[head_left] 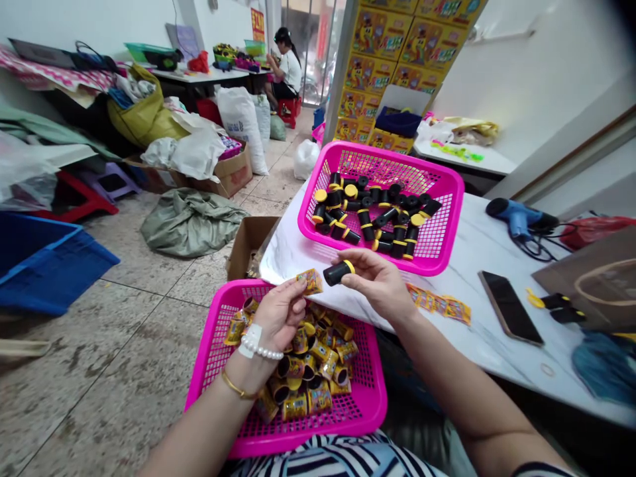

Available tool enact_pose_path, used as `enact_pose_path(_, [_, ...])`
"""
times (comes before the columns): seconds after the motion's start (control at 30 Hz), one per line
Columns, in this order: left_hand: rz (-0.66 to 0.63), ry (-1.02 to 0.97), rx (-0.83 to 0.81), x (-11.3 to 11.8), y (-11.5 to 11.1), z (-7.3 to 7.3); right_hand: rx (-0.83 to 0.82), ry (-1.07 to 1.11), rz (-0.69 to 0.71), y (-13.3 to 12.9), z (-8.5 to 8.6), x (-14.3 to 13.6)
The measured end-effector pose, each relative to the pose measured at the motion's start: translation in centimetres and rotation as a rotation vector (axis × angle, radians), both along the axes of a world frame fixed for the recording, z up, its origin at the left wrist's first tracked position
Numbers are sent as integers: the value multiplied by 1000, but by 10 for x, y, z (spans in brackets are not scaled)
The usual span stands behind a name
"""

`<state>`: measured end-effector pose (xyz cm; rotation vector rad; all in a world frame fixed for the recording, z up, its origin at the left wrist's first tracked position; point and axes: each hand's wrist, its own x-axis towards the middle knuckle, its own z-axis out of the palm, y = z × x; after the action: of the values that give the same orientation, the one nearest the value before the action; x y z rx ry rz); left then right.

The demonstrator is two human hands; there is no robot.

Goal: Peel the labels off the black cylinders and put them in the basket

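Between its thumb and fingers my left hand [283, 311] pinches a small printed yellow label sleeve [310, 281], above the near pink basket [375, 391]. That basket holds several small cylinders wrapped in yellow printed sleeves [318, 397]. A black plastic cylinder with a yellow rim [338, 272] is gripped in the fingers of my right hand [380, 281], its black end pointing left toward the sleeve, with a small gap between them. Behind my hands, the far pink basket [452, 245] on the table holds several bare black cylinders with yellow ends [368, 228].
On the white table [477, 232], a row of flat yellow-orange labels [440, 305] lies beside a phone [510, 308]. A blue heat gun [519, 217] rests farther back. A blue bin [50, 265] stands at left. A person [288, 66] sits at a far table.
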<state>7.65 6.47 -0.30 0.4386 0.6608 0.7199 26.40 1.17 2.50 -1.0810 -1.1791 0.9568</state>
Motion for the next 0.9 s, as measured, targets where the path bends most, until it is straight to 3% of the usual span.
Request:
enact_pose_path(0.1, [-5, -28, 0, 5, -1, 4, 28, 65, -97, -1, -16, -7])
enact_pose_path(0.2, [17, -13, -29, 8, -4, 5, 54, 20, -146, -3, -20, -12])
enact_pose_path(0.43, [48, -32, -31, 9, -5, 6, 145, -370, -268, -16, -15, -14])
enact_pose_path(0.5, [49, -44, -47, 10, -6, 7, 162, -382, -252, -18, -15, -15])
enact_pose_path(0.7, [15, -93, -96, 9, -7, 5, 48, -100, -60, -20, -20, -21])
enact_pose_path(0.9, [-4, -76, -129, 8, -9, 1, 33, -190, -34, -20, -17, -18])
